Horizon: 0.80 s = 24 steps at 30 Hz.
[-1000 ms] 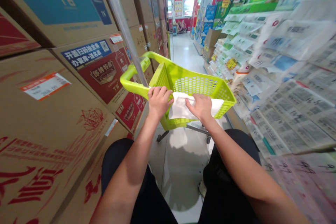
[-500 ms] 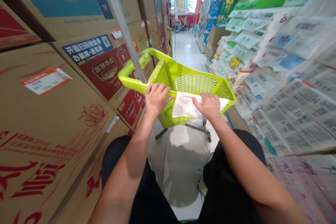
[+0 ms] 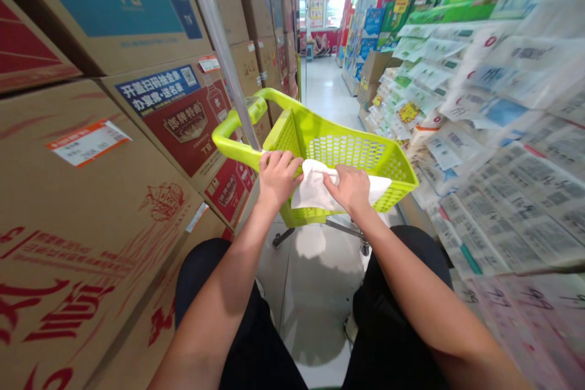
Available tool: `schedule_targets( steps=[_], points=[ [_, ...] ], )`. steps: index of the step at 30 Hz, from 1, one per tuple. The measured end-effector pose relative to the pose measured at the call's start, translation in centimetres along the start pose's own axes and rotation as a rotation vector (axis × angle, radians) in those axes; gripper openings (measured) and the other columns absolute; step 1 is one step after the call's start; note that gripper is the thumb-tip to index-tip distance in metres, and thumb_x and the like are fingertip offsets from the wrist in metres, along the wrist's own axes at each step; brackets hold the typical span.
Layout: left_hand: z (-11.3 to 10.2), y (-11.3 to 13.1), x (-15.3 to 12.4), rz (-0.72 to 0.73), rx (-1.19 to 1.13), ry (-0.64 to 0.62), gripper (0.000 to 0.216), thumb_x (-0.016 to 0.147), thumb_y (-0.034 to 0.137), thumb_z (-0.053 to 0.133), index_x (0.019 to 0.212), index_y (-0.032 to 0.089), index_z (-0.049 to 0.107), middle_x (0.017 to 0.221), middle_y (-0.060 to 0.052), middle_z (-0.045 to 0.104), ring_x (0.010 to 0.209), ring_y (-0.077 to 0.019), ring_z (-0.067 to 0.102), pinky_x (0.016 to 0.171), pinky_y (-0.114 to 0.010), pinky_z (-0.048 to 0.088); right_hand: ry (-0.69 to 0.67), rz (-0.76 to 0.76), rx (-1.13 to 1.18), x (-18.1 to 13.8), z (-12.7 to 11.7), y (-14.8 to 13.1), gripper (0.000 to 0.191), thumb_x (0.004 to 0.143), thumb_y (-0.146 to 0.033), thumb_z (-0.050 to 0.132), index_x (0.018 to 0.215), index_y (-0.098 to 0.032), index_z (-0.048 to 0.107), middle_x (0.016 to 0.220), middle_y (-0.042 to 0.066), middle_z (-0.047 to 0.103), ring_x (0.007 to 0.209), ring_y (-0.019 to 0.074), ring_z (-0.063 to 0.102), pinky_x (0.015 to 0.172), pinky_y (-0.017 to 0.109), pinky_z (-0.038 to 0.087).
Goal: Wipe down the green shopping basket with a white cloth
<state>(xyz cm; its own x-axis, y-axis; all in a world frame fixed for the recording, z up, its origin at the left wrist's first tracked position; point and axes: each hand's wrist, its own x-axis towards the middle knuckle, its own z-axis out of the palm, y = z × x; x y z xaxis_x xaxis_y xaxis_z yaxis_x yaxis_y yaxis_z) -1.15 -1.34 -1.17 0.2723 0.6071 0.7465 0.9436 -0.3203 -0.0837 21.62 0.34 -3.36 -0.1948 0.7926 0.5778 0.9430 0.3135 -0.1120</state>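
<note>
A lime green plastic shopping cart (image 3: 393, 164) stands in the aisle in front of me, its basket on a metal wheeled frame. My left hand (image 3: 278, 175) grips the near rim of the basket, fingers curled over it. My right hand (image 3: 351, 187) presses a white cloth (image 3: 311, 189) against the same rim, fingers closed on the cloth. The cloth drapes over the rim between and under both hands. My arms reach forward over my dark trousers.
Stacked cardboard boxes (image 3: 114, 152) with red and blue print wall the left side, close to the cart handle (image 3: 237, 128). Shelves of white packaged goods (image 3: 493, 128) line the right. A pale tiled floor (image 3: 320, 274) runs ahead down the narrow aisle.
My right hand slid the cloth right along the rim, then back left toward my left hand. The cloth is now more bunched. My left hand stayed on the rim.
</note>
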Motion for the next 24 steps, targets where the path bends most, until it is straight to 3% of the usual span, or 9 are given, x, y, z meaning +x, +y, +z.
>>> schedule_targets(
  steps=[5,9,14,18,24],
  points=[
    [0.4,-0.3,0.1,0.023,0.016,0.026,0.023,0.096,0.031,0.057,0.114,0.033,0.071,0.105,-0.005,0.073,0.109,-0.0291,0.059,0.105,-0.051,0.032,-0.008,-0.01,-0.002,0.7,0.5,-0.9,0.047,0.1,-0.059,0.047,0.091,-0.019,0.069,0.092,0.011,0.075,0.088,0.0265,0.064,0.079,0.036,0.032],
    [0.4,-1.0,0.3,0.013,-0.018,-0.015,0.021,0.095,0.036,0.06,0.113,0.032,0.071,0.107,-0.006,0.072,0.11,-0.03,0.059,0.104,-0.051,0.033,-0.037,-0.019,-0.031,0.4,0.4,1.6,0.051,0.1,-0.063,0.046,0.091,-0.018,0.071,0.093,0.012,0.075,0.088,0.0264,0.064,0.079,0.035,0.033],
    [0.2,-1.2,0.4,0.027,0.007,-0.009,0.032,0.096,0.055,0.059,0.111,0.03,0.072,0.106,-0.008,0.071,0.108,-0.0316,0.059,0.103,-0.051,0.033,-0.037,0.015,-0.098,-0.5,-0.1,5.7,0.052,0.096,-0.065,0.053,0.087,-0.017,0.071,0.088,0.012,0.074,0.083,0.0257,0.063,0.076,0.035,0.032],
    [0.3,-0.8,0.4,0.025,0.017,-0.008,0.036,0.097,0.058,0.057,0.113,0.029,0.071,0.107,-0.009,0.072,0.108,-0.0323,0.06,0.103,-0.051,0.033,-0.037,0.02,-0.143,-1.3,-0.4,7.6,0.05,0.098,-0.064,0.053,0.088,-0.018,0.07,0.088,0.011,0.074,0.084,0.0257,0.062,0.076,0.035,0.03],
    [0.1,-0.4,0.3,0.023,0.021,0.01,0.029,0.095,0.053,0.063,0.111,0.03,0.072,0.106,-0.008,0.072,0.108,-0.0321,0.059,0.102,-0.051,0.033,-0.049,-0.066,-0.098,-1.4,-0.7,5.5,0.053,0.106,-0.059,0.039,0.096,-0.017,0.068,0.095,0.013,0.074,0.091,0.0272,0.061,0.078,0.036,0.029]
  ],
)
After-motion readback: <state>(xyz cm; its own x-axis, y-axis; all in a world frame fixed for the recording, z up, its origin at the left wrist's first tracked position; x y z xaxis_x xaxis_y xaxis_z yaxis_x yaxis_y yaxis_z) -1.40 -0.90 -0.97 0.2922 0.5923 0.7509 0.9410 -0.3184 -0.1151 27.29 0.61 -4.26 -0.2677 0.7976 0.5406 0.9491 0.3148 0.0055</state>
